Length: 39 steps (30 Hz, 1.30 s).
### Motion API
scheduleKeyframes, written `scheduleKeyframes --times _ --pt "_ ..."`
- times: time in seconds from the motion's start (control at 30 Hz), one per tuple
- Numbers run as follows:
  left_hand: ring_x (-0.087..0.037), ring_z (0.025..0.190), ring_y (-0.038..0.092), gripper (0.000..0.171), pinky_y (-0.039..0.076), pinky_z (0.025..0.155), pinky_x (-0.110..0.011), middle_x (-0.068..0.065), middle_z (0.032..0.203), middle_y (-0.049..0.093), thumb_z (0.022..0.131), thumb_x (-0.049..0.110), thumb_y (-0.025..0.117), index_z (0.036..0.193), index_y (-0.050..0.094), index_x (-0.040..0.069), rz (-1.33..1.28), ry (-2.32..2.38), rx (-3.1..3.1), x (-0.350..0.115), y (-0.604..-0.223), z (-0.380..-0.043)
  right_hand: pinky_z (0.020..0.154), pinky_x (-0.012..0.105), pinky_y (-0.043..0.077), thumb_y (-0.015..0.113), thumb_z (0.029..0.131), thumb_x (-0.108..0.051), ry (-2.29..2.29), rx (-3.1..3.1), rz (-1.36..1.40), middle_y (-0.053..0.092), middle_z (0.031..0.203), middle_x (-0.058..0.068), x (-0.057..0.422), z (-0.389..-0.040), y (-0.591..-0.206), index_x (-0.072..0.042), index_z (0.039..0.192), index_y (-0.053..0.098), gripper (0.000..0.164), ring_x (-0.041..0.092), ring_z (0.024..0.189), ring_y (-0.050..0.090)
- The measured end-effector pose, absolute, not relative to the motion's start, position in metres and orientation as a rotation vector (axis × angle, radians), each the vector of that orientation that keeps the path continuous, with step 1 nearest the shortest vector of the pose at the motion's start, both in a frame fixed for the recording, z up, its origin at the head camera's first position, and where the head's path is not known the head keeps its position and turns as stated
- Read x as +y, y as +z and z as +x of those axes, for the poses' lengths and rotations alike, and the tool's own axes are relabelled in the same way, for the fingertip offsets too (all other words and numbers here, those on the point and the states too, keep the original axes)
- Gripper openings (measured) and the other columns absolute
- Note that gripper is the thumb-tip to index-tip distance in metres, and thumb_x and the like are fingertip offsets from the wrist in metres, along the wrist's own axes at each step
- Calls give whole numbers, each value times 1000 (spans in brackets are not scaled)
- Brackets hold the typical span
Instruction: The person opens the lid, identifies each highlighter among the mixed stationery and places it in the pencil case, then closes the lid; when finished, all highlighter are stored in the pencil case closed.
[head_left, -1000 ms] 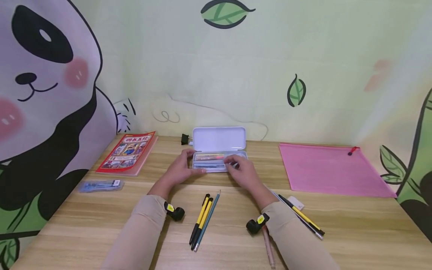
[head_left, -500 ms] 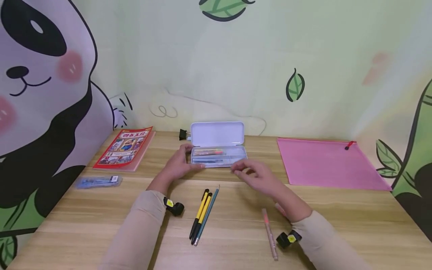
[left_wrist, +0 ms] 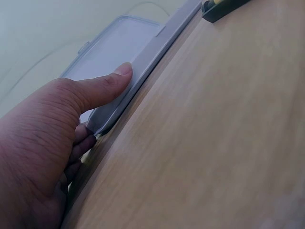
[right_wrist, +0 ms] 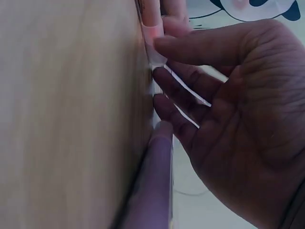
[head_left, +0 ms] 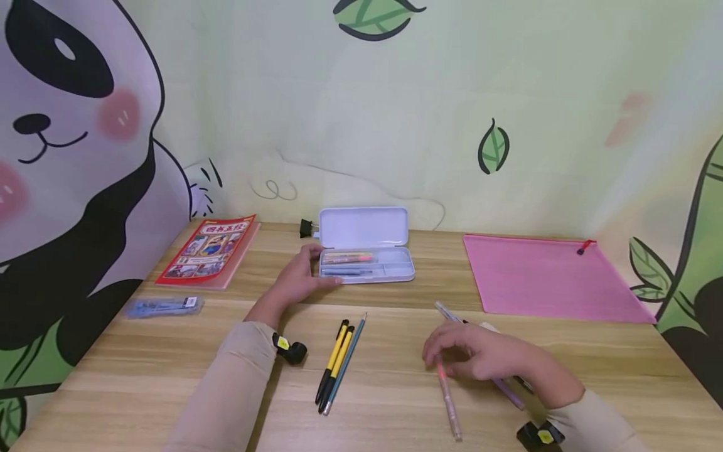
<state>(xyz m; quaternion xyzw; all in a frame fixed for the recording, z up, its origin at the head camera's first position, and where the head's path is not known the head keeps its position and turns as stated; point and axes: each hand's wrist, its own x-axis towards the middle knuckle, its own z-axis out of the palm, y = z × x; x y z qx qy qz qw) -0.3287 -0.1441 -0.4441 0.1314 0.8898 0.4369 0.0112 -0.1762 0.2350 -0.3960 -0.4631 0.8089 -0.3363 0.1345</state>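
An open white pencil case (head_left: 398, 271) stands at the back of the table, its lid raised, with several pens and pencils inside. My left hand (head_left: 296, 279) grips its front left corner, thumb along the front wall and fingers at the side. At the right, my right hand (head_left: 480, 351) pinches the upper end of a pink pen (head_left: 449, 405) lying on the table; thumb and forefinger sit on either side of it. A purple pen (head_left: 511, 395) lies partly hidden under this hand. Behind it, a white eraser (head_left: 489, 327) and a dark pen are mostly covered.
Two yellow-and-black pens (head_left: 333, 364) and a blue pencil (head_left: 346, 364) lie in mid-table. Leftward are a red booklet (head_left: 209, 248) and a clear blue pack (head_left: 165, 306). A pink zip pouch (head_left: 553, 276) lies back right, a black binder clip (head_left: 306, 228) beside the case.
My right hand has drawn back from the pencil case, moving right and toward me, down to the pink pen. The left hand has stayed at the case's corner.
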Motion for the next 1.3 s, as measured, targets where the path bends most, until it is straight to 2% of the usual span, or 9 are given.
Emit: scheduleKeyframes --times 0.13,0.33,0.5,0.7,0.8,0.87,1.03,1.13,1.3 --pt "-32 134 44 102 29 116 -52 -11 143 48 69 51 89 147 36 11 410 1358 2775 -143 -444 -326 103 38 44 74 89 -8 -898 2399 -1379 64 116 -7 233 -175 -400 -22 109 70 25 12 113 56" --pt "-32 136 43 103 29 117 -52 -12 144 47 70 52 89 147 36 11 404 1352 2776 -141 -445 -324 98 34 45 75 91 -15 -844 2443 -1337 62 110 -11 230 -173 -401 -25 102 69 16 9 106 54" --pt "-32 136 42 102 28 117 -51 -11 145 47 71 52 88 148 35 12 388 1347 2773 -140 -445 -323 85 31 48 74 93 -21 -857 2449 -1283 62 103 -10 231 -173 -398 -27 99 68 11 12 94 56" --pt "-32 136 43 101 28 117 -52 -11 145 47 72 50 88 148 35 12 380 1354 2769 -137 -445 -320 70 29 53 71 95 -26 -1100 2495 -1090 69 95 -10 227 -170 -393 -27 104 71 9 11 81 59" --pt "-33 137 42 101 28 117 -53 -12 146 46 73 50 87 149 34 11 398 1349 2768 -135 -446 -319 63 26 52 72 94 -22 -1395 2575 -894 71 89 -3 211 -164 -394 -22 102 74 9 10 74 59" --pt "-32 136 43 99 29 116 -52 -12 145 47 73 49 88 148 35 11 410 1365 2760 -134 -447 -319 61 27 53 72 94 -17 -1667 2576 -726 70 84 4 193 -159 -396 -13 102 75 10 12 71 59" --pt "-32 135 43 100 30 116 -52 -12 145 47 72 49 88 148 35 11 410 1383 2760 -136 -447 -320 66 30 56 69 97 -17 -2203 2356 -320 68 84 11 139 -154 -408 3 109 70 23 19 73 62" --pt "-32 136 43 101 29 116 -52 -12 146 47 72 51 88 148 35 11 407 1364 2767 -139 -446 -321 67 29 55 69 97 -21 -2321 2308 -244 68 87 13 116 -168 -417 3 109 70 27 22 75 62" --pt "-33 135 44 98 29 116 -52 -13 146 47 75 47 87 148 34 9 451 1336 2790 -145 -443 -324 66 28 53 66 99 -25 -2299 2505 -387 69 88 13 96 -217 -426 -3 108 71 24 27 75 60"
